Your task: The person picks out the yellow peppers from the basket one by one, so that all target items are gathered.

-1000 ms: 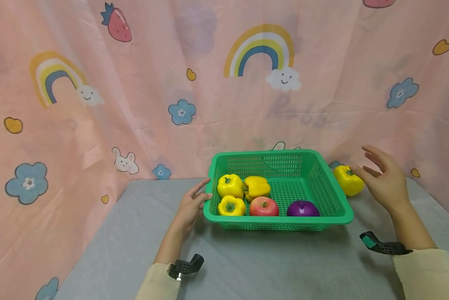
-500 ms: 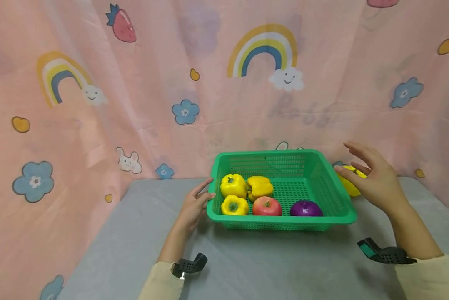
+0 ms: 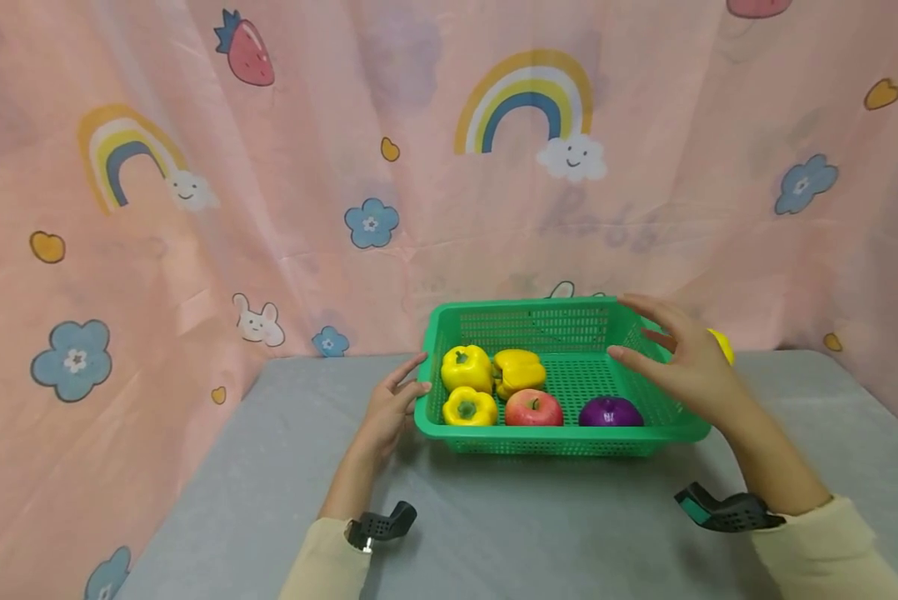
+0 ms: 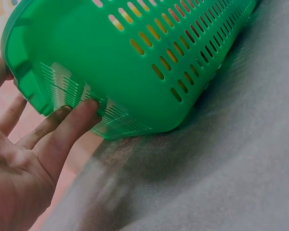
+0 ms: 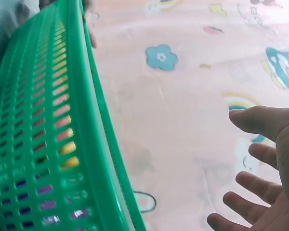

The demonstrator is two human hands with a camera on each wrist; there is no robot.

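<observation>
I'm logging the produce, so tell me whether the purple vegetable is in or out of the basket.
In: the head view shows the purple vegetable inside the green basket, behind its front rim.

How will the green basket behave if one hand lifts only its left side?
The green basket is probably light for its size: its walls are full of slots. Its broad rim suggests it may bend only slightly. The rounded apple inside might roll as the basket tilts.

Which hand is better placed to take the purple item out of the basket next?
Likely the right hand: it is empty at the basket's right end, nearer the purple item; the left hand touches the left end.
</observation>
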